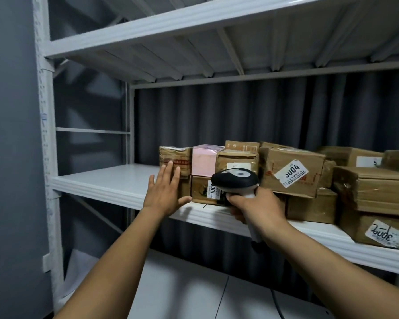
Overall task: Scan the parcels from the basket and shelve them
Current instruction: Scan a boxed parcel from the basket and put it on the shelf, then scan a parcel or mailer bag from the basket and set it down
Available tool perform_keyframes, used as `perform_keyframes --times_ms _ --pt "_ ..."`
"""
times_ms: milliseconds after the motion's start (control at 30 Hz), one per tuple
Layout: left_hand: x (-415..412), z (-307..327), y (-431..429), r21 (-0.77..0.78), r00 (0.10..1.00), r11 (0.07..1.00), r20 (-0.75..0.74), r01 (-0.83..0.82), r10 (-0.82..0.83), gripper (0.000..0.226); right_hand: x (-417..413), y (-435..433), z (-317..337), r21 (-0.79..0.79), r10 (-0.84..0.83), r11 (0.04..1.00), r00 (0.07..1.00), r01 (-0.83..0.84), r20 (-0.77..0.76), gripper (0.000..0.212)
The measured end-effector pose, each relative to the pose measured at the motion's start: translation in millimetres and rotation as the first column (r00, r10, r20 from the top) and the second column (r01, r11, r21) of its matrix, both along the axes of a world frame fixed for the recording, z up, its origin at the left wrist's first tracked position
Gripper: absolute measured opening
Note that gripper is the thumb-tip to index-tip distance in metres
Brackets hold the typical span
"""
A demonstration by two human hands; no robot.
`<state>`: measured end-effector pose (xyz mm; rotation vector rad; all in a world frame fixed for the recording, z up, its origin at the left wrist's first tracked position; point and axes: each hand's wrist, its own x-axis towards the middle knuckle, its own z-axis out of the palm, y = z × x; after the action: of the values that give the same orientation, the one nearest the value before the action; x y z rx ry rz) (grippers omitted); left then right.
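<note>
In the head view, the left hand is spreading straight fingers against the front of the leftmost parcel, thumb out below it, holding nothing. The right hand is gripping the handle of the scanner, whose dark head is sitting just in front of a labelled parcel in the bottom row. More parcels are standing stacked in two layers along the white shelf, among them a pink box and a box marked 5004.
</note>
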<state>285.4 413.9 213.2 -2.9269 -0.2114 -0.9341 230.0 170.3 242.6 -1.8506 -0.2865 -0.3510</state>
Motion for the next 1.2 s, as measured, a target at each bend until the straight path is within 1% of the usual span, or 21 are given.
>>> perform_keyframes --times_ms 200,300,400,467,633,700,767,867,1000,1100,1200 --pt "23.9 14.2 -5.6 -0.037 0.990 0.999 -0.143 0.001 -0.006 0.101 7.6 -5.0 -2.2 -0.001 -0.016 1.000 1.000 0.016 -0.003 0.013" --pt "28.9 18.8 -9.9 -0.023 0.983 1.000 -0.181 -0.016 0.011 0.100 9.4 -7.8 0.1 0.002 -0.028 1.000 0.999 0.028 -0.020 0.016" --pt "23.6 22.9 -16.4 0.008 0.984 1.000 -0.177 -0.019 0.020 0.098 9.6 -11.7 1.6 0.016 -0.046 0.999 0.998 0.047 -0.040 0.024" --pt "11.0 25.5 -20.5 0.003 0.986 1.000 -0.168 -0.013 0.013 0.097 5.9 -18.0 3.1 0.011 -0.050 0.999 0.998 0.050 -0.043 0.023" --pt "-32.3 28.7 -39.7 -0.071 0.994 0.997 -0.101 0.021 -0.028 0.092 -22.4 -45.1 2.0 0.037 -0.041 0.998 0.997 0.043 -0.063 0.020" --pt "-55.1 23.4 -55.3 -0.086 0.996 0.995 -0.069 0.056 -0.062 0.087 -39.7 -59.6 -5.9 0.068 -0.013 0.998 0.995 0.020 -0.094 0.018" --pt "-78.0 12.3 -72.1 -0.118 0.992 0.987 -0.053 0.108 -0.115 0.081 -55.6 -76.8 -19.0 0.062 -0.021 0.998 0.992 0.029 -0.123 0.021" --pt "-115.0 -20.6 -104.7 -0.201 0.978 0.965 -0.087 0.167 -0.187 0.070 -89.3 -110.9 -48.7 0.008 -0.038 0.999 0.985 0.040 -0.166 0.018" --pt "-151.9 -85.0 -147.3 -0.236 0.956 0.952 -0.171 0.196 -0.239 0.061 -136.3 -157.9 -101.3 -0.119 -0.037 0.993 0.978 0.013 -0.207 0.012" --pt "-177.6 -146.0 -175.5 -0.263 0.925 0.948 -0.282 0.182 -0.256 0.058 -167.3 -191.2 -146.2 -0.212 -0.041 0.977 0.961 -0.018 -0.273 0.012" --pt "-201.0 -207.1 -198.5 -0.256 0.867 0.956 -0.432 0.147 -0.249 0.057 -190.3 -219.9 -191.5 -0.305 -0.051 0.950 0.935 -0.062 -0.350 0.017"
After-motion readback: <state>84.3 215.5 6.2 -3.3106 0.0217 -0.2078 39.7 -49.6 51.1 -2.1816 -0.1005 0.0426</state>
